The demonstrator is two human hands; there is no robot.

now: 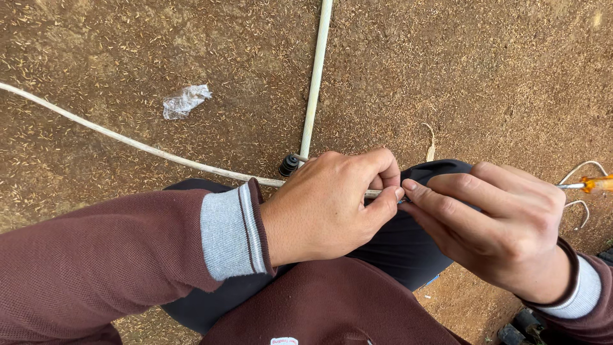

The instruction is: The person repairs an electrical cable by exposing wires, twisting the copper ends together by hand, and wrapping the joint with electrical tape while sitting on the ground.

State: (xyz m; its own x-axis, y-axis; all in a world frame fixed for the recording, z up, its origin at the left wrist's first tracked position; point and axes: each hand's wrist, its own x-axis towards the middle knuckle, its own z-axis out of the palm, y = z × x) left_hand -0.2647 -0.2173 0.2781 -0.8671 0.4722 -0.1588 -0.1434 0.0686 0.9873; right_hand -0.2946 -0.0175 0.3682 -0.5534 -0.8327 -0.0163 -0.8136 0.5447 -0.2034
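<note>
While the left hand [325,204] pinched the white cable [128,139] near its end above the knee, the right hand [498,223] closed its fingertips on the tip; steady, close grips suited such fine work. Beyond lay a screwdriver [590,185], a black fitting [288,165] and a plastic scrap [185,101].

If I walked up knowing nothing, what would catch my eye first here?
First, the left hand and right hand meeting at centre, pinching the end of a thin white cable over a dark-trousered knee. That cable trails off left across husk-strewn brown ground. A crumpled clear plastic scrap lies upper left.
</note>
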